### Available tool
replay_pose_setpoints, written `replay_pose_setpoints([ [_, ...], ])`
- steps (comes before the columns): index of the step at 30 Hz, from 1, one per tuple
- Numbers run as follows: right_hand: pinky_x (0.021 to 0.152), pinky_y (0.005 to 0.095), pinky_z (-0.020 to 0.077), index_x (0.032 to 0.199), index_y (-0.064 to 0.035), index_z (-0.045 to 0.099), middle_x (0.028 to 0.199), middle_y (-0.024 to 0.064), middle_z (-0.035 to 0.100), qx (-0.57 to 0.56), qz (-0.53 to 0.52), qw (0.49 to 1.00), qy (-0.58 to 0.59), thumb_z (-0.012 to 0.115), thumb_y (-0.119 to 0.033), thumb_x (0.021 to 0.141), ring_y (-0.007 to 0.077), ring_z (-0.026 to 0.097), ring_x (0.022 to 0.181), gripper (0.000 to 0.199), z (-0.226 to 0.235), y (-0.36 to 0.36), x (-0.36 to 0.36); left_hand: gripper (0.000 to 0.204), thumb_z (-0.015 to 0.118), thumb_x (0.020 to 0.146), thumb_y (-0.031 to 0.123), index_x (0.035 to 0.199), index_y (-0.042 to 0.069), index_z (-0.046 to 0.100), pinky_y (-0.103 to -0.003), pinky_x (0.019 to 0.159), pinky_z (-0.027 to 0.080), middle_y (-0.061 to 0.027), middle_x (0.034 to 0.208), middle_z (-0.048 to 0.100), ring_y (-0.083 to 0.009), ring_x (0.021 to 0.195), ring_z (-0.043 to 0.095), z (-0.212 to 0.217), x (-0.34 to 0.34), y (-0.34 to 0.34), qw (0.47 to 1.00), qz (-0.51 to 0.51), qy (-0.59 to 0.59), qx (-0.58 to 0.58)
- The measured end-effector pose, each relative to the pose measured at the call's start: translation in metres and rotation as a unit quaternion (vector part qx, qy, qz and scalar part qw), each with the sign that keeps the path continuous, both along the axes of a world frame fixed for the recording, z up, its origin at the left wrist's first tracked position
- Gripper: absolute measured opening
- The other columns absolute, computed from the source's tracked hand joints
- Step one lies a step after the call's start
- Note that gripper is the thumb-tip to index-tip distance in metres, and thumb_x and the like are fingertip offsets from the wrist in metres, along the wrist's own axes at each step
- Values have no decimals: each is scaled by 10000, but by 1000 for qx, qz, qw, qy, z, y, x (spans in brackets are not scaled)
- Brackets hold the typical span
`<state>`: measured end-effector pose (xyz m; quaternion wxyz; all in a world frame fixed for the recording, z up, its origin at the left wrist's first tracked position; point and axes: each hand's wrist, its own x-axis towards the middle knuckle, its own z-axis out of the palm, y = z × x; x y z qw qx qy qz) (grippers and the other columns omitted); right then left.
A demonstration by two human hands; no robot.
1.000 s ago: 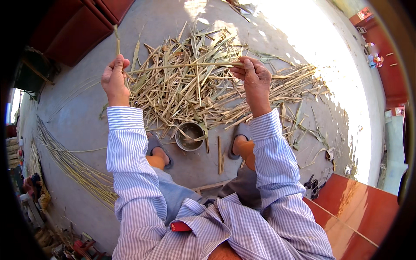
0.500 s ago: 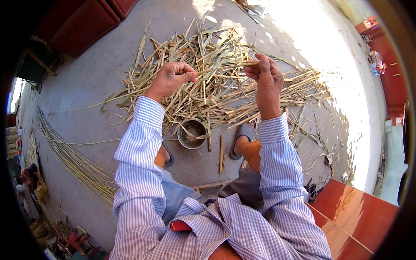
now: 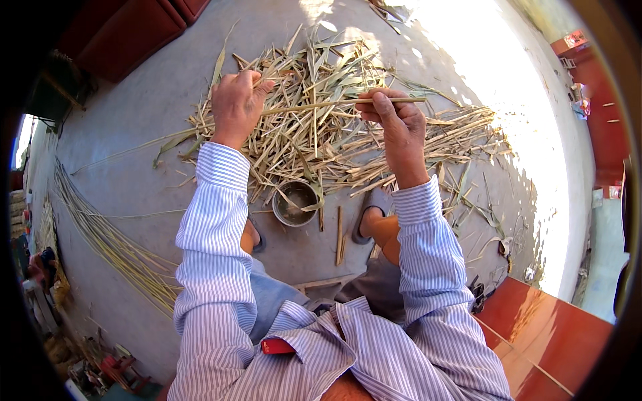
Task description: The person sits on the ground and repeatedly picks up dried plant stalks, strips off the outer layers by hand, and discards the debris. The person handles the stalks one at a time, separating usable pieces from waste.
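Note:
A long, thin, straw-coloured reed stalk point(image 3: 314, 105) runs nearly level above the pile, its right end sticking out past my right hand point(image 3: 401, 130). The right thumb and fingers pinch it. Further left, my left hand point(image 3: 235, 110) has its back showing and its fingers curled; the stalk passes behind it, and whatever those fingers grip is hidden. Beneath both hands spreads a loose heap of dry stalks and leaf strips point(image 3: 307, 144). Between my feet and the heap sits a round metal bowl point(image 3: 276, 208) with murky liquid and a leaf strip in it.
On the floor at left lies a bundle of long thin stalks point(image 3: 117, 244). Short stalk pieces point(image 3: 340, 237) lie between my feet. A dark red sofa-like seat point(image 3: 130, 40) stands far left, and a reddish panel point(image 3: 535, 327) is at lower right. Bright sunlight falls on the right floor.
My left hand has moved left and up, turning its back into view. My right hand has shifted slightly left, and more of the stalk now sticks out beyond it.

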<state>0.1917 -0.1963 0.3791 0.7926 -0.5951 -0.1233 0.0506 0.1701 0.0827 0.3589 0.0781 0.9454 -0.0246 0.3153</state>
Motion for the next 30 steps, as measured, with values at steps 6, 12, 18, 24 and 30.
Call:
replay_pose_setpoints([
  [6,708,260,582,1047,38,622,945,131,699,-1,-24,1000,20,590,-181,966,187,702,819,235,0,6,1,261,706,823,301,832,41,680,-391,647,457,-98,772,657,-279,736,608,9,-8,-53,946,-235,82,-209],
  [12,632,268,586,967,27,619,857,132,707,-4,-83,996,4,647,-257,934,182,701,710,288,-10,19,3,158,714,807,234,768,91,659,-378,652,414,-53,684,607,-250,672,577,3,-9,-57,970,-206,25,-126],
  [18,583,256,579,878,0,637,785,123,703,-17,-108,994,-16,689,-321,898,178,699,672,326,-14,35,-7,163,716,811,254,796,108,644,-368,640,384,-25,679,600,-220,655,563,6,-26,-45,979,-187,-81,-16],
  [24,570,251,557,867,6,663,736,103,693,-54,-98,993,-31,708,-339,883,148,674,621,348,1,56,-27,178,711,815,272,790,109,644,-382,626,375,-31,661,601,-231,647,563,6,-36,-11,989,-139,-54,6],
  [30,505,309,471,751,-1,632,631,119,649,-345,-65,919,-180,680,-231,875,196,612,498,265,-20,74,-45,206,690,832,306,773,117,637,-388,629,364,-30,644,589,-237,655,562,16,-55,18,990,-114,-35,-79],
])
